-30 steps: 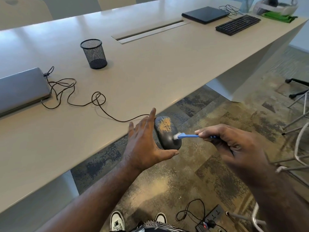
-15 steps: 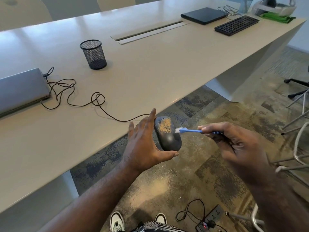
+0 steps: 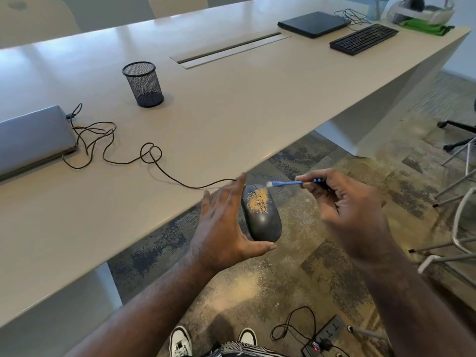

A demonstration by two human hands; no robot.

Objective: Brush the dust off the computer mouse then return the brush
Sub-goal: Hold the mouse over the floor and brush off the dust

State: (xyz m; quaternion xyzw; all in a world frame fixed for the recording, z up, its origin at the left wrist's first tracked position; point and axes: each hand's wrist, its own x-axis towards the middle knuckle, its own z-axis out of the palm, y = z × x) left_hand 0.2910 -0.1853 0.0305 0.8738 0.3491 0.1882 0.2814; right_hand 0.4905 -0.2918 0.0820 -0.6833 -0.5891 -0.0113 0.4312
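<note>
My left hand (image 3: 223, 225) holds a black computer mouse (image 3: 261, 217) off the table's near edge, over the floor, fingers along its left side and thumb under its lower end. A patch of tan dust covers the mouse's upper part. My right hand (image 3: 342, 204) grips a small blue brush (image 3: 286, 183) by its handle. The white bristles sit at the mouse's top right edge, just above the dust. The mouse's thin black cable (image 3: 123, 153) runs back over the table to a grey laptop.
A black mesh pen cup (image 3: 144, 85) stands on the long white table (image 3: 231, 104). A closed grey laptop (image 3: 28, 140) lies at left; a dark laptop (image 3: 313, 23) and black keyboard (image 3: 364, 39) at far right. Chair legs (image 3: 461, 176) and a power strip (image 3: 327, 336) are on the floor.
The brush tip has moved up from the mouse's lower right side to its top edge. My right hand rose with it. My left hand kept the mouse nearly still.
</note>
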